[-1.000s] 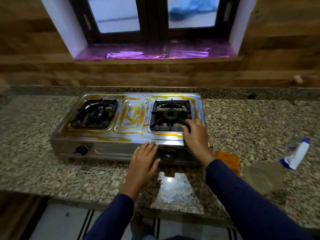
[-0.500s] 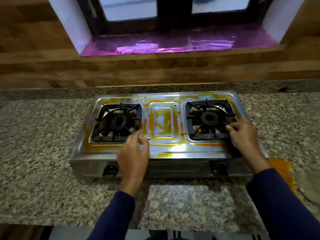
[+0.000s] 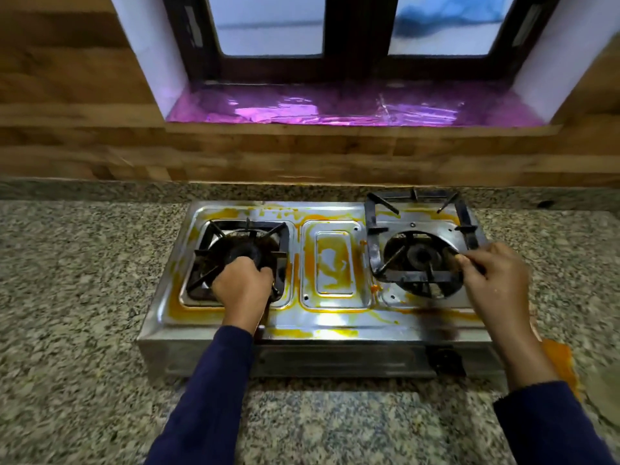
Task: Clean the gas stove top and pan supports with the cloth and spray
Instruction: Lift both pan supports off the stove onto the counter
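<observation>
A two-burner steel gas stove [image 3: 330, 318] stands on the granite counter, its top smeared with orange-yellow stains. My left hand [image 3: 243, 286] is closed around the front of the left black pan support [image 3: 208, 255], which still sits in its recess. My right hand [image 3: 495, 278] grips the right pan support [image 3: 375, 250] at its front right corner; that support is lifted and tilted off its seat, baring the right burner [image 3: 421, 255]. An orange cloth [image 3: 562, 359] lies on the counter behind my right forearm, mostly hidden. The spray bottle is out of view.
Speckled granite counter [image 3: 77, 297] extends on both sides and in front of the stove. A wood-panelled wall [image 3: 302, 152] rises right behind it, under a window sill lined with shiny purple film [image 3: 335, 107]. A black stove knob [image 3: 446, 359] shows at the front right.
My left hand moved from the stove's front edge onto the left pan support and closed on it. My right hand raised the right pan support off its seat. The view shifted right and closer.
</observation>
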`<state>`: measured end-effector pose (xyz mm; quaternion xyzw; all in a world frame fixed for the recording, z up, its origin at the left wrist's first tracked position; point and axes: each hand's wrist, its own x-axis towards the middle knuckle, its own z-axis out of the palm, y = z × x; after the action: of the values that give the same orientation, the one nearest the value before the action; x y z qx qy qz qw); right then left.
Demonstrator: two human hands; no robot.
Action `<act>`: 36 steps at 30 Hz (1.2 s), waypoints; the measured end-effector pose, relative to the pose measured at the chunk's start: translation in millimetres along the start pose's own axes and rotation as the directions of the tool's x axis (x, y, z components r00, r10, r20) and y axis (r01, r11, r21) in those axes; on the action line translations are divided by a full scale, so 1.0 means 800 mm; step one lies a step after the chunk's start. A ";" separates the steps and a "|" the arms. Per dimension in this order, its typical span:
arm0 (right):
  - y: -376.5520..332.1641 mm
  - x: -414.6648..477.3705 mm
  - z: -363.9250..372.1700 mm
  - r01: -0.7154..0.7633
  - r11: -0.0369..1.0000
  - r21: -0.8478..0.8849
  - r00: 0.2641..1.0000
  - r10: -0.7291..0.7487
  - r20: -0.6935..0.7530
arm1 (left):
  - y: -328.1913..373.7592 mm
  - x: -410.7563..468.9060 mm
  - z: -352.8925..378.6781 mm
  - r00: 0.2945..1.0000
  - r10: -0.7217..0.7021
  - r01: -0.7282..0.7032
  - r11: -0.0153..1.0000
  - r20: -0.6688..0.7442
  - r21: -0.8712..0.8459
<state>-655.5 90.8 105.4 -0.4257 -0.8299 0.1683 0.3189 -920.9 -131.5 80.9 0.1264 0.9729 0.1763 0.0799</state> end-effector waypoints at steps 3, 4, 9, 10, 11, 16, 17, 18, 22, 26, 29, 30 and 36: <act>-0.022 0.004 0.009 -0.011 0.995 0.104 1.000 0.010 0.008 | 0.004 -0.006 -0.008 0.999 -0.015 0.014 1.000 -0.048 -0.018; -0.029 0.005 0.015 -0.003 0.992 0.128 1.000 0.001 0.013 | 0.006 -0.006 -0.016 0.998 -0.034 0.033 0.999 -0.056 -0.015; -0.059 0.010 0.050 0.004 0.980 0.198 0.998 -0.017 0.060 | 0.001 0.001 -0.052 0.995 -0.074 0.072 0.997 -0.066 -0.040; -0.067 0.010 0.057 0.016 0.978 0.207 0.996 -0.034 0.086 | -0.005 -0.002 -0.059 0.994 -0.068 0.065 0.997 -0.081 -0.044; -0.074 0.009 0.062 0.031 0.975 0.219 0.993 -0.055 0.107 | -0.009 -0.006 -0.065 0.994 -0.056 0.052 0.998 -0.099 -0.043; -0.125 -0.007 0.096 0.146 0.936 0.321 0.968 -0.202 0.151 | -0.063 -0.022 -0.105 0.974 -0.031 0.047 0.997 -0.226 0.065; -0.140 -0.011 0.107 0.156 0.930 0.333 0.962 -0.219 0.162 | -0.079 -0.022 -0.112 0.967 -0.036 0.060 0.994 -0.254 0.089; -0.153 -0.014 0.116 0.165 0.925 0.342 0.957 -0.234 0.170 | -0.095 -0.021 -0.117 0.961 -0.049 0.083 0.990 -0.272 0.113; -0.218 -0.038 0.160 0.194 0.907 0.374 0.933 -0.288 0.214 | -0.181 -0.009 -0.131 0.941 -0.151 0.206 0.966 -0.302 0.158; -0.293 -0.075 0.205 0.223 0.886 0.407 0.899 -0.348 0.266 | -0.280 0.015 -0.133 0.919 -0.242 0.306 0.936 -0.311 0.176; -0.356 -0.106 0.249 0.224 0.883 0.413 0.873 -0.370 0.317 | -0.363 0.036 -0.135 0.901 -0.323 0.382 0.907 -0.288 0.178; -0.375 -0.115 0.263 0.227 0.882 0.413 0.866 -0.377 0.329 | -0.387 0.041 -0.134 0.901 -0.333 0.388 0.905 -0.280 0.172; -0.489 -0.176 0.344 0.208 0.893 0.399 0.834 -0.375 0.404 | -0.504 0.084 -0.128 0.905 -0.384 0.412 0.899 -0.184 0.149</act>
<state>-1013.5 -253.2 62.9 -0.1768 -0.8962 0.3552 0.1984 -1093.1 -511.6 22.0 -0.0824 0.9934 0.0745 0.0289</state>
